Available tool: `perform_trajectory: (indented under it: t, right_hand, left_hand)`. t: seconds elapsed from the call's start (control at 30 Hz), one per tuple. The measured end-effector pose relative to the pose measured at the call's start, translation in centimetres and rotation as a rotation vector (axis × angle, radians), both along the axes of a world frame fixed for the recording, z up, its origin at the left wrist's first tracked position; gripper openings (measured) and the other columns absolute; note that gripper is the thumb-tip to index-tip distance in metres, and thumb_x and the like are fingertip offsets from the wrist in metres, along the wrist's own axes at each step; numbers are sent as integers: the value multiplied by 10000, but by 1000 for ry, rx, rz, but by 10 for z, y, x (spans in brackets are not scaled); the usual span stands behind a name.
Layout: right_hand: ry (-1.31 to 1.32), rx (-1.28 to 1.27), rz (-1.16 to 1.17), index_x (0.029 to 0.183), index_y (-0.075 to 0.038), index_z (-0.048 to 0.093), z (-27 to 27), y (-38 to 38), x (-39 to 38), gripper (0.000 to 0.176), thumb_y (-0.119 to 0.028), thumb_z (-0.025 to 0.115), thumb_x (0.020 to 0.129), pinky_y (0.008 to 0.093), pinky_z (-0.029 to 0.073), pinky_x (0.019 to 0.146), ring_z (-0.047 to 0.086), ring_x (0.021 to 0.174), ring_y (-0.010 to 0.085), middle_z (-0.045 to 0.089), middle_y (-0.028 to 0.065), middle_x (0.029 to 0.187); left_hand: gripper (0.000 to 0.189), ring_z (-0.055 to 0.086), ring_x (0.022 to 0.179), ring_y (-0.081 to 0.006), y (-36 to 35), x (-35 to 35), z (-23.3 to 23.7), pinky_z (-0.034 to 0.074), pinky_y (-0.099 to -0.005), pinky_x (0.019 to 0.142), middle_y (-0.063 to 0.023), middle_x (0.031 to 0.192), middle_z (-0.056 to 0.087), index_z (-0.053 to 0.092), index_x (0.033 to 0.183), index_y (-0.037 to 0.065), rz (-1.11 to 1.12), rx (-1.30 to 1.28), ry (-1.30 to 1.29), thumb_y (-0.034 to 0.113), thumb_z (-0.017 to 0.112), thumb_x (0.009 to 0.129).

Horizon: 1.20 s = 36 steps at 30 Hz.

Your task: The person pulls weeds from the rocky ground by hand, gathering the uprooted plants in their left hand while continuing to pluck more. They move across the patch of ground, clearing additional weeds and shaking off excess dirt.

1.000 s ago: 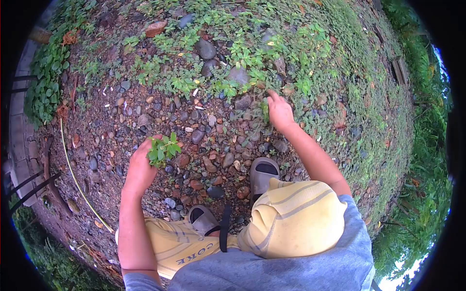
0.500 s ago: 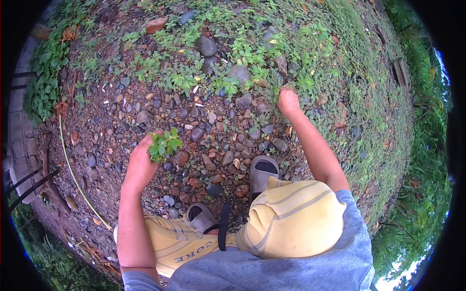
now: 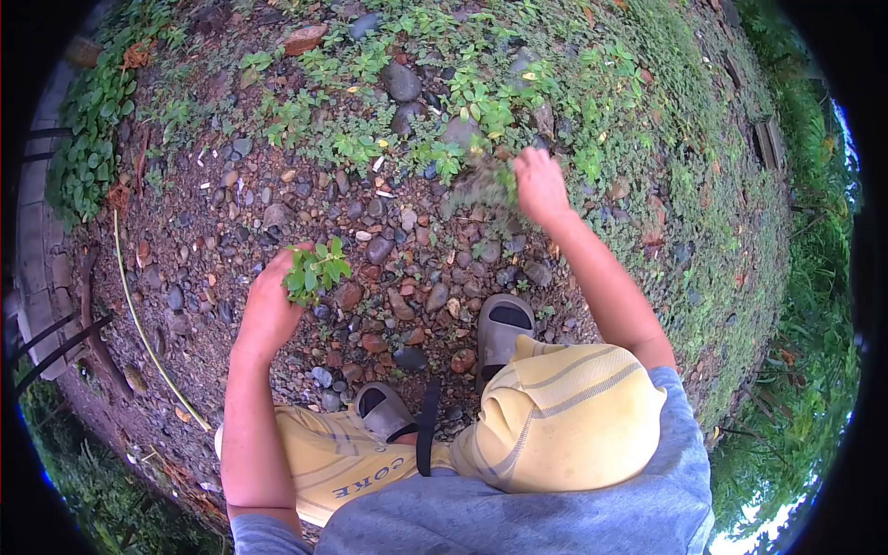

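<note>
My left hand (image 3: 271,301) is closed around a leafy green sprig (image 3: 316,270), whose leaves stick out on its right side above the pebbles. Farther forward and to the right, my right hand (image 3: 541,188) has its fingers curled together at the edge of the low weeds. Beside those fingers, on their left, is a blurred clump of thin stems (image 3: 488,185); it appears to be gripped, though the contact is smeared by motion.
Pebbly soil (image 3: 277,217) lies between the hands, with green ground weeds (image 3: 647,139) ahead and right. Two grey sandals (image 3: 504,333) are below. A long pale stalk (image 3: 139,319), a dark branch (image 3: 90,314) and a paved edge (image 3: 35,231) are at the left.
My right hand has shifted slightly left and forward, and the thin stems beside it now show as a blurred clump. My left hand with its sprig has hardly moved.
</note>
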State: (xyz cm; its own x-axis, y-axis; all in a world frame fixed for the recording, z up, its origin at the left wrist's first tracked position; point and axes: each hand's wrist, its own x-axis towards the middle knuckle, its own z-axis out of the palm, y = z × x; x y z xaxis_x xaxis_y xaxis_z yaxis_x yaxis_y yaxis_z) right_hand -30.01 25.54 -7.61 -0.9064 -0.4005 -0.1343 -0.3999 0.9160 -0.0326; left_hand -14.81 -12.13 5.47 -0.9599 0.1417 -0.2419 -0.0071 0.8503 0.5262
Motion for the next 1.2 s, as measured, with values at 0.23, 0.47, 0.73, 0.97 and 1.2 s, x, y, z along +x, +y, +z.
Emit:
perform_trajectory:
  t: [0.23,0.47,0.73,0.97,1.2]
  right_hand:
    - [-36,216,-241,940,-24,549,-27,31,-27,150,-117,443,887,422,487,809,587,959,324,547,136,1030]
    - [-170,244,-314,921,-41,663,-42,40,-46,203,-103,485,844,382,538,749,662,885,307,662,181,958]
    - [-279,368,-170,901,-38,696,-26,40,-45,209,-92,514,811,378,536,773,665,880,296,677,162,930]
    - [-378,120,-403,915,37,651,-23,73,-22,221,-72,565,743,410,500,840,622,936,368,638,247,967]
    - [-403,30,-492,912,53,634,-19,89,20,233,-100,584,743,424,493,827,612,903,396,630,269,928]
  left_hand:
    - [414,517,1139,-339,-4,3,2,412,-403,969,-152,1209,567,558,1160,46,44,14,-55,-41,557,755]
    - [422,527,1117,-332,2,1,3,426,-396,949,-147,1197,570,550,1152,32,20,-24,-25,-60,508,742]
    - [410,535,1105,-332,-3,0,-2,436,-397,934,-142,1193,573,554,1142,32,8,-7,-21,-54,513,743]
    - [407,539,1093,-336,-5,1,2,440,-401,926,-138,1192,572,557,1141,43,8,2,4,-47,523,745]
    - [422,542,1082,-341,-7,3,3,440,-402,922,-133,1189,573,555,1141,45,36,3,9,-63,523,735]
